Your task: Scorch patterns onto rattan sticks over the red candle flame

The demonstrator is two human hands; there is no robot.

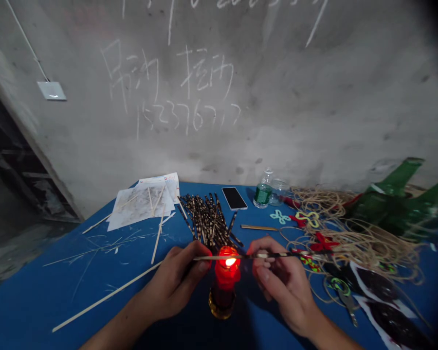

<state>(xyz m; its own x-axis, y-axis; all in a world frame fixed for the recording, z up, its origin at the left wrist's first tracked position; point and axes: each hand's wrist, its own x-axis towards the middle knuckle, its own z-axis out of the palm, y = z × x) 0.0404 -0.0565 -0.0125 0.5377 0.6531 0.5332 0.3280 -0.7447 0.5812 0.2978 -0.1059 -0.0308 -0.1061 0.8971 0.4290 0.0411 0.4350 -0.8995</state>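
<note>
Two hands hold a thin, partly scorched wooden stick (295, 253) level across the flame of a red candle in a glass cup (224, 284).
The left hand (178, 284) pinches the stick's pale end between thumb and fingers. The right hand (281, 284) pinches it just past the flame, and the dark mottled length runs on rightward. The candle stands on the blue surface (58, 291) between the wrists. Behind it lie a pile of dark scorched sticks (208, 221), a black phone (234, 198) and tangled tan cord (354, 233).
</note>
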